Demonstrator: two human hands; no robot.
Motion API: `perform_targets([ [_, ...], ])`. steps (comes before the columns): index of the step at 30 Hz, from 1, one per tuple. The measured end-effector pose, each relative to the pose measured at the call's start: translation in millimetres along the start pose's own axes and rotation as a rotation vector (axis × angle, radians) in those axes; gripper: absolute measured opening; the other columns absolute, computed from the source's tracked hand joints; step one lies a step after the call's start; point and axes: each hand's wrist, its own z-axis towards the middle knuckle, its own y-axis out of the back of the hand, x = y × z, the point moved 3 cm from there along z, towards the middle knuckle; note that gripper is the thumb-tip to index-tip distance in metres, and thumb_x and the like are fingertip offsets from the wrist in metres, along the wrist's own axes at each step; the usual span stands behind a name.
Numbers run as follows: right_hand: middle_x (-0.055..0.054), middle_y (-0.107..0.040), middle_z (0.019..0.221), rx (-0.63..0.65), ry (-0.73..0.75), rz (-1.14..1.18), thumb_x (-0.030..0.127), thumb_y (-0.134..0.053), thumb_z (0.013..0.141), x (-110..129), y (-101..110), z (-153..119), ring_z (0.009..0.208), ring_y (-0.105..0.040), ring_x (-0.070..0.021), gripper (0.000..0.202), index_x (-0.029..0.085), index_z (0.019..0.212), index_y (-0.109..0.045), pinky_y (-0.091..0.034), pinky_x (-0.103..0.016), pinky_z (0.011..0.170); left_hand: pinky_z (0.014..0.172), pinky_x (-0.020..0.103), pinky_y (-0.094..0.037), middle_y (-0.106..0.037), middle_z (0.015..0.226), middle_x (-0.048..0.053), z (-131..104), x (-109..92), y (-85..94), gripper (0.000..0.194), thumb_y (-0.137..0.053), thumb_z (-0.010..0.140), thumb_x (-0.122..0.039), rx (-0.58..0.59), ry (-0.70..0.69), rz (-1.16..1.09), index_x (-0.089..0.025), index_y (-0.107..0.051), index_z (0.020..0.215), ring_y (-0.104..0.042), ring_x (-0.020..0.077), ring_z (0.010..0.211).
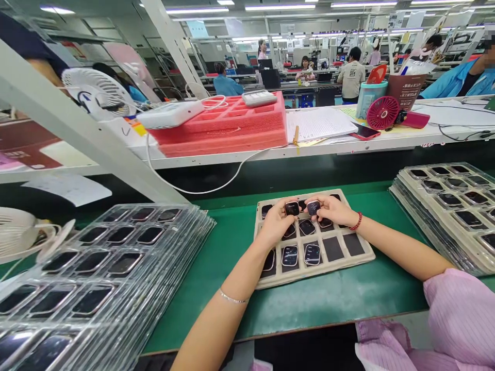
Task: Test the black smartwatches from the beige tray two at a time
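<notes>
While both hands hover over the beige tray on the green mat, the left hand pinches one small watch body and the right hand pinches another watch body. Risk: fingertip grips look slight; a slip could drop either onto seated units below, scratching glass. Stacked clear trays sit close left.

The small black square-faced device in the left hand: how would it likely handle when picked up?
The small black square-faced device is pinched by the left hand with fingertips alone, so it is probably light. Its glossy face reflects light, so it may be slippery and smudge or scratch easily. Flat and squarish, it seems unlikely to roll in the beige compartmented tray.
</notes>
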Motion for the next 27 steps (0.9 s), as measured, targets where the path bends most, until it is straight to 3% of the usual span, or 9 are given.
perform_targets([
  [6,-0.007,-0.067,0.101,-0.003,0.022,-0.002,0.005,-0.049,0.064,0.0,0.7,0.4,0.073,-0.067,-0.0128,0.049,0.015,0.111,-0.056,-0.053,-0.019,0.057,0.085,0.033,-0.05,-0.069,0.099,0.007,-0.3,-1.3,-0.8,0.05,-0.062,0.063,-0.012,0.002,-0.008,-0.016,-0.017,-0.056,0.113,-0.064,0.0217,0.1],
  [11,-0.009,-0.067,0.103,0.016,-0.004,-0.005,0.005,-0.049,0.065,-0.6,1.0,0.0,0.074,-0.067,-0.0131,0.048,0.015,0.112,-0.054,-0.053,-0.019,0.058,0.074,0.031,-0.051,-0.069,0.092,0.006,-2.5,-5.8,-1.1,0.04,-0.064,0.069,-0.021,-0.002,0.01,-0.002,-0.016,-0.059,0.108,-0.065,0.0203,0.089],
  [19,-0.008,-0.066,0.102,0.019,0.0,-0.029,0.003,-0.049,0.065,2.4,0.2,-0.8,0.076,-0.066,-0.0127,0.047,0.014,0.11,-0.055,-0.053,-0.017,0.058,0.087,0.034,-0.049,-0.069,0.102,0.007,-2.1,-3.0,-1.3,0.052,-0.065,0.066,-0.015,0.012,-0.006,0.007,-0.018,-0.056,0.117,-0.064,0.0208,0.096],
  [27,-0.006,-0.067,0.094,0.025,0.02,-0.048,0.006,-0.051,0.072,3.6,0.5,-1.8,0.069,-0.066,-0.0115,0.04,0.014,0.11,-0.054,-0.054,-0.018,0.056,0.079,0.033,-0.052,-0.07,0.091,0.006,-3.7,-6.1,-2.3,0.048,-0.064,0.069,-0.018,0.012,0.026,0.018,-0.016,-0.056,0.116,-0.066,0.0206,0.087],
])
